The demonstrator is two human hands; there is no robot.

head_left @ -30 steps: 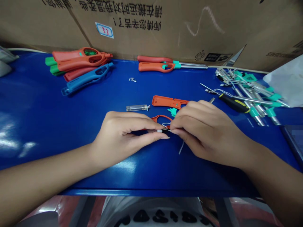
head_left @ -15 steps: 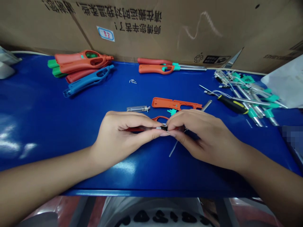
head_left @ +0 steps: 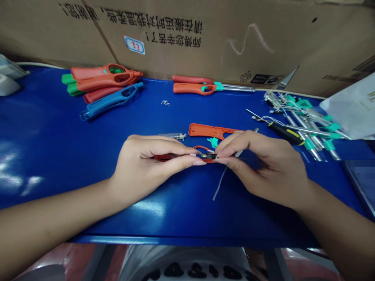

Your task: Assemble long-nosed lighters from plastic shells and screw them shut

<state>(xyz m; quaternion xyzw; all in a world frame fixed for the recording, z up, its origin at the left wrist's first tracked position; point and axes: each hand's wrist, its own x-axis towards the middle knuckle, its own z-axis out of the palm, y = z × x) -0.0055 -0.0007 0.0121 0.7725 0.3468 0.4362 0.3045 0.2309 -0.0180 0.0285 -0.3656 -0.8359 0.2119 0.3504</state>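
In front of me a small black-and-metal igniter part [head_left: 208, 155] spans my two sets of fingertips. My left hand [head_left: 149, 166] pinches its left end, where a bit of white shows. Thumb and forefinger of my right hand [head_left: 260, 168] are closed on its right end. A thin clear tube [head_left: 219, 185] hangs below my right fingers. Behind the hands lies an orange lighter shell half [head_left: 202, 130], with a green plastic piece [head_left: 213, 142] beside it. Another orange shell half [head_left: 161, 157] is partly hidden under my left hand. A clear fuel tank [head_left: 175, 136] lies just beyond that hand.
Orange, green and blue shells [head_left: 109, 99] are piled at the back left. Tiny screws [head_left: 165, 103] and two lighters [head_left: 195, 88] lie at the back. On the right are metal lighter rods [head_left: 310, 121] and a screwdriver [head_left: 285, 133]. A cardboard box [head_left: 175, 58] stands behind.
My fingertips have drawn slightly apart, the right hand moving right, so more of the igniter part shows between them. The clear tube has shifted a little. The camera view has tilted slightly.
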